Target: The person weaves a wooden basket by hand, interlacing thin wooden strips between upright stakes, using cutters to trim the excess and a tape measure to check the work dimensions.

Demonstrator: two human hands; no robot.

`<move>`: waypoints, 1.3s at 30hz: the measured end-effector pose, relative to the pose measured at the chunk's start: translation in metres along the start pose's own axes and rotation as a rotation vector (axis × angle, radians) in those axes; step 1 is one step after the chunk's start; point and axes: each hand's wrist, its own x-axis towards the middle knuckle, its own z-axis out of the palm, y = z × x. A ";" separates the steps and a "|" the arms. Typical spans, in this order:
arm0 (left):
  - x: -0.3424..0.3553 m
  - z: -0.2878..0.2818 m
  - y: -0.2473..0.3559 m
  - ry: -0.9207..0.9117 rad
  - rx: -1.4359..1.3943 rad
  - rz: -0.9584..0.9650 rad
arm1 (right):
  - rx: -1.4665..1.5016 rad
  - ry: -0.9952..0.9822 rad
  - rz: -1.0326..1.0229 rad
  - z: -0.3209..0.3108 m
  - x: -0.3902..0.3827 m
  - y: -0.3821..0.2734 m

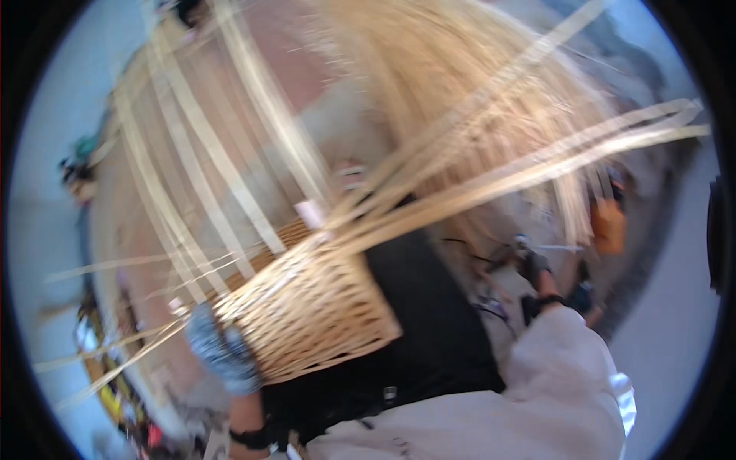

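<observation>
My left hand (222, 349) wears a grey-blue glove and grips the near left side of a partly woven wicker basket (307, 314), which rests tilted on black cloth (425, 307) over my lap. Long pale flat strips (222, 176) fan out from the basket's far edge, and bundled strips (521, 169) reach to the upper right. My right hand (537, 268), in a dark glove, is away from the basket at the right, closed on a small metal tool (524, 244) that is too blurred to identify.
A large loose pile of long straw-coloured strips (414, 61) spreads over the floor (314, 69) ahead and to the right. An orange container (609, 230) stands beside it at the right. Assorted items (115, 391) lie along the left edge. The frame is blurred by motion.
</observation>
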 end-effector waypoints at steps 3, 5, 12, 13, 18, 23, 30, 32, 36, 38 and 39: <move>0.003 -0.006 0.005 -0.013 0.113 0.040 | -0.059 0.023 -0.038 0.017 -0.003 -0.021; 0.005 -0.007 0.006 0.008 0.143 0.053 | -0.073 0.025 -0.017 0.027 -0.006 -0.031; 0.005 -0.007 0.004 -0.020 0.136 0.037 | -0.083 0.002 0.020 0.046 -0.012 -0.028; 0.007 -0.009 0.007 -0.030 0.137 0.019 | -0.072 0.001 0.013 0.047 -0.014 -0.026; 0.047 -0.026 0.038 -0.024 0.063 0.045 | 0.005 0.004 0.008 0.044 -0.037 -0.015; 0.097 -0.008 0.059 -0.132 -0.266 0.323 | 0.106 0.009 0.032 0.049 -0.073 0.011; 0.147 0.030 0.023 -0.358 -0.906 -0.123 | 0.549 0.142 0.016 -0.004 -0.138 0.032; 0.153 0.017 0.023 -0.240 -0.490 0.103 | 0.777 0.279 -0.123 -0.053 -0.174 0.010; 0.114 -0.044 0.062 -0.226 -0.760 -0.131 | 0.749 0.861 -0.768 -0.171 -0.278 -0.086; 0.081 -0.072 0.095 -0.747 -1.029 -0.080 | 0.473 1.023 -0.907 -0.217 -0.335 -0.149; 0.065 -0.081 0.113 -0.763 -1.183 0.065 | 0.298 1.074 -1.065 -0.233 -0.359 -0.182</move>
